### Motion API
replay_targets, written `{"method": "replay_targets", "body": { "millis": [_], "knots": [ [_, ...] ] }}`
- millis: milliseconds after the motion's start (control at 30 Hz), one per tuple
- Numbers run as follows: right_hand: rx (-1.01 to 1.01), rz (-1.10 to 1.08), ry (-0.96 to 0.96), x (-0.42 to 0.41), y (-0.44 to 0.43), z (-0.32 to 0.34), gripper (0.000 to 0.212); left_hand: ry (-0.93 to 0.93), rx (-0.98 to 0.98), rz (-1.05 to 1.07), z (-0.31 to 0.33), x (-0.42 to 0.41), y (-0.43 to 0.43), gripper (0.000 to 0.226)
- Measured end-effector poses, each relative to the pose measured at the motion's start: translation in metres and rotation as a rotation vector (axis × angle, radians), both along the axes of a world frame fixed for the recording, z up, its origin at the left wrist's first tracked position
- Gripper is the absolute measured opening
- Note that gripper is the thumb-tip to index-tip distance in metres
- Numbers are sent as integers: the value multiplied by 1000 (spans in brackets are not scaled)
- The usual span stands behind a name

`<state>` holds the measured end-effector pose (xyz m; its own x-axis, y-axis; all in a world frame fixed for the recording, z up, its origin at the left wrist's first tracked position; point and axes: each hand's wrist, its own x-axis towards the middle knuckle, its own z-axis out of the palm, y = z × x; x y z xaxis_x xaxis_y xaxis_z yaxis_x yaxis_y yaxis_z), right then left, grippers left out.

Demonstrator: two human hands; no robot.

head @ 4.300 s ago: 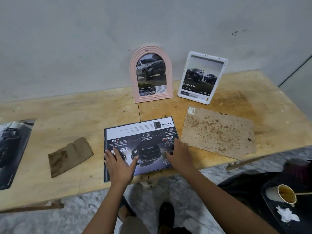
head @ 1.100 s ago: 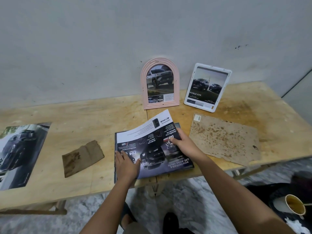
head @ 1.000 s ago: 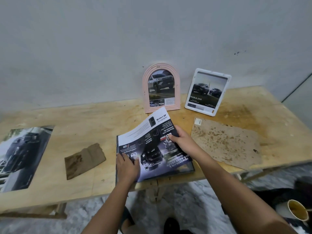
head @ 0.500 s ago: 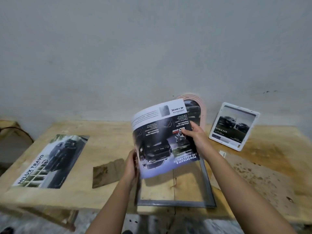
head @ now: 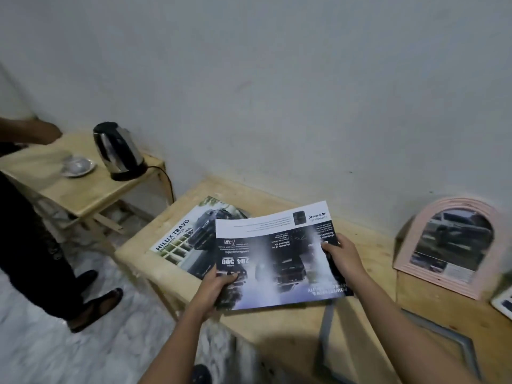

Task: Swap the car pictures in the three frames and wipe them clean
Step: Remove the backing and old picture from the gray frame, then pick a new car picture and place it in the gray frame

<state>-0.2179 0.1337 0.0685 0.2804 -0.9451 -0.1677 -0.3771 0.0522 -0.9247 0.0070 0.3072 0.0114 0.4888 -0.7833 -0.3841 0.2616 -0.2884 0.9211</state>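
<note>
I hold a dark car picture (head: 277, 253) with a white top strip in the air above the left part of the wooden table (head: 368, 273). My left hand (head: 216, 286) grips its lower left edge and my right hand (head: 342, 256) pinches its right edge. Under it, on the table's left end, lies a second car picture (head: 182, 239) printed HILUX TRAVO. The grey rectangular frame (head: 327, 325) lies flat on the table with no picture in it. A pink arched frame (head: 454, 242) with a car picture leans on the wall at the right. A corner of the white frame (head: 502, 303) shows at the right edge.
A small wooden side table (head: 91, 189) at the left carries a steel kettle (head: 117, 148) with a cord and a saucer (head: 77, 166). Another person stands at the left edge, with dark trousers (head: 30, 245) and a sandalled foot (head: 97, 306) on the marble floor.
I lifted the dark car picture out of the grey frame and carried it left, over the HILUX TRAVO picture. My view swung left, so the side table and the other person came into sight.
</note>
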Motion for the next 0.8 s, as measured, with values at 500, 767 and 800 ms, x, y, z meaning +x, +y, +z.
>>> {"method": "replay_targets", "body": {
  "millis": [500, 767, 800],
  "knots": [
    [300, -89, 330, 289, -8, -84, 44, 93, -20, 602, -33, 279, 19, 37],
    [138, -137, 724, 337, 18, -71, 91, 126, -80, 895, -27, 282, 4, 37],
    [119, -163, 698, 343, 14, -69, 91, 107, -87, 916, -25, 281, 1, 38]
  ]
}}
